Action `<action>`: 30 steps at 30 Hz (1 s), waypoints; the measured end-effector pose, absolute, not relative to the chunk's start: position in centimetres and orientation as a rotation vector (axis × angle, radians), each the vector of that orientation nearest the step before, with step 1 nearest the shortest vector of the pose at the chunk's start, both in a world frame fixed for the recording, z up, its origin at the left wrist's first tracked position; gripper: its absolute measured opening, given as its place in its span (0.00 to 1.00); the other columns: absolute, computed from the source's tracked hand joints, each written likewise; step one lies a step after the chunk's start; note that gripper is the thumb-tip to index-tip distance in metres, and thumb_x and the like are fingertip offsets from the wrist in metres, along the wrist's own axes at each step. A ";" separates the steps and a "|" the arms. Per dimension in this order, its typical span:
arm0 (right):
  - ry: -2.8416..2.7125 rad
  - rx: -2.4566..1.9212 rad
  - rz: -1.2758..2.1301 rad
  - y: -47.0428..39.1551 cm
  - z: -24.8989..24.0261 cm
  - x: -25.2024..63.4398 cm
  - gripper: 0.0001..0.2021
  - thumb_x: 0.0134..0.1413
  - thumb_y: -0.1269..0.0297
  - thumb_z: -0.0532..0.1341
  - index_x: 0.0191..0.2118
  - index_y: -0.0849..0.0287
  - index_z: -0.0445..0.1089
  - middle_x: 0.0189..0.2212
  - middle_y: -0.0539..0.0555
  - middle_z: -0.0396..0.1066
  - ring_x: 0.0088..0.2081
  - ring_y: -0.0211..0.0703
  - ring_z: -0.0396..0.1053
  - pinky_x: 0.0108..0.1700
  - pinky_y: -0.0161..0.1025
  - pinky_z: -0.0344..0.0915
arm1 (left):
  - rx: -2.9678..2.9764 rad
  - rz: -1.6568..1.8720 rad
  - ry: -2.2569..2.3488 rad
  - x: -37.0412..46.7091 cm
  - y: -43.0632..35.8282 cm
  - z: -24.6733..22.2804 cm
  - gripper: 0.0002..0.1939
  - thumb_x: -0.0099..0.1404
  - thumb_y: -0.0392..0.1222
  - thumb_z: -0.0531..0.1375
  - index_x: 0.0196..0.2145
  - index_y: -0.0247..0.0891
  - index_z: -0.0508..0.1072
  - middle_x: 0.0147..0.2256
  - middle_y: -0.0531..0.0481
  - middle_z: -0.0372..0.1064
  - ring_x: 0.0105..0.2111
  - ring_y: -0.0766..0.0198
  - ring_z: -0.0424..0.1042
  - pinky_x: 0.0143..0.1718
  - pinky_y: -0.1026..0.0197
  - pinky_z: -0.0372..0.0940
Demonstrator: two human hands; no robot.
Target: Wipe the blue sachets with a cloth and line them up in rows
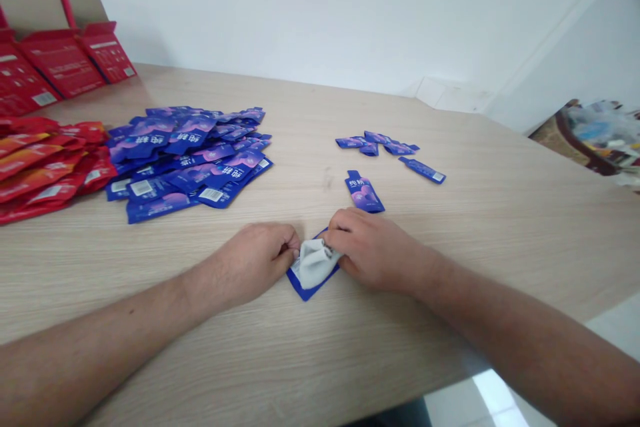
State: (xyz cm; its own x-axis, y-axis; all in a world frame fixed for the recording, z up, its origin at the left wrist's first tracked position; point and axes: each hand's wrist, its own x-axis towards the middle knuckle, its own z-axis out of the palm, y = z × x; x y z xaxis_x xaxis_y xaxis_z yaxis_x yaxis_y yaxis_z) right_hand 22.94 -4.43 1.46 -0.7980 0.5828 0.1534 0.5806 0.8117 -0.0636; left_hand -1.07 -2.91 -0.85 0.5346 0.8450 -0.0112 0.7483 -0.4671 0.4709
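A blue pouch (306, 293) lies flat on the table in front of me. My left hand (257, 257) is closed, its thumb and fingertips pinching the pouch's left edge. My right hand (373, 248) grips a bunched grey-white cloth (315, 263) and presses it on the pouch. The cloth and my fingers hide most of the pouch's face. Just beyond my right hand lies a single blue-purple pouch (365, 192), its narrow neck pointing away from me.
A heap of blue-purple pouches (193, 153) lies at the left, beside a pile of red-orange pouches (55, 163). Red cartons (63, 60) stand open behind them. Small torn-looking blue pouches (375, 142) and a slim one (423, 170) lie at right. A bin with plastic (585, 137) stands beyond the table's right edge.
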 end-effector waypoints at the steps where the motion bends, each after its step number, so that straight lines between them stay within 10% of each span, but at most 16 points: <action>1: -2.833 -0.904 0.010 -4.5 1.4 22.9 0.08 0.63 0.70 0.58 0.45 0.59 0.72 0.42 0.57 0.69 0.44 0.48 0.65 0.48 0.44 0.65 | 2.354 0.308 1.301 -1.1 -2.9 -0.9 0.09 0.65 0.38 0.54 0.32 0.43 0.75 0.30 0.54 0.75 0.31 0.64 0.71 0.32 0.62 0.57; 30: -2.586 -0.963 0.009 -0.6 0.9 26.5 0.08 0.55 0.75 0.59 0.39 0.58 0.67 0.41 0.59 0.69 0.45 0.50 0.67 0.48 0.46 0.66 | 2.333 0.361 1.517 -2.0 -1.7 0.3 0.11 0.69 0.43 0.53 0.35 0.41 0.74 0.32 0.50 0.75 0.32 0.61 0.71 0.32 0.60 0.61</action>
